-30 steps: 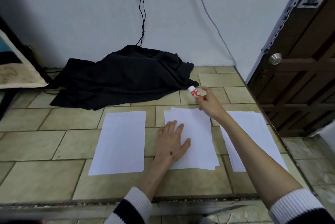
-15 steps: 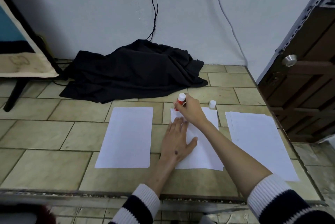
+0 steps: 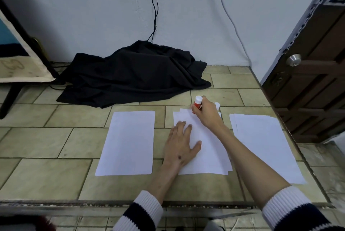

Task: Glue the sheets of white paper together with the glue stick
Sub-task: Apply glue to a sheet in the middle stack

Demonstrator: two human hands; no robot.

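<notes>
The right hand (image 3: 207,114) grips the glue stick (image 3: 197,104), fingers curled around its red body, with the white end pointing up toward 11 o'clock. The lower end of the stick meets the far edge of the middle paper stack (image 3: 207,148) (the contact point itself is hidden by the hand). The left hand (image 3: 180,144) lies flat on the left half of the same stack, fingers straight and spread, pressing the top sheet down.

Three groups of white paper lie on the tiled floor (image 3: 46,143):
- left sheet (image 3: 128,143), at 9 o'clock from the left hand, well apart from the middle stack
- middle paper stack, with edges of lower sheets showing at its right and far sides
- right paper stack (image 3: 261,143), at 3 o'clock from the middle stack, partly crossed by the right forearm

A small white cap (image 3: 217,105) stands just beyond the right hand at 1 o'clock. A black cloth (image 3: 130,73) lies at 12 o'clock against the wall
</notes>
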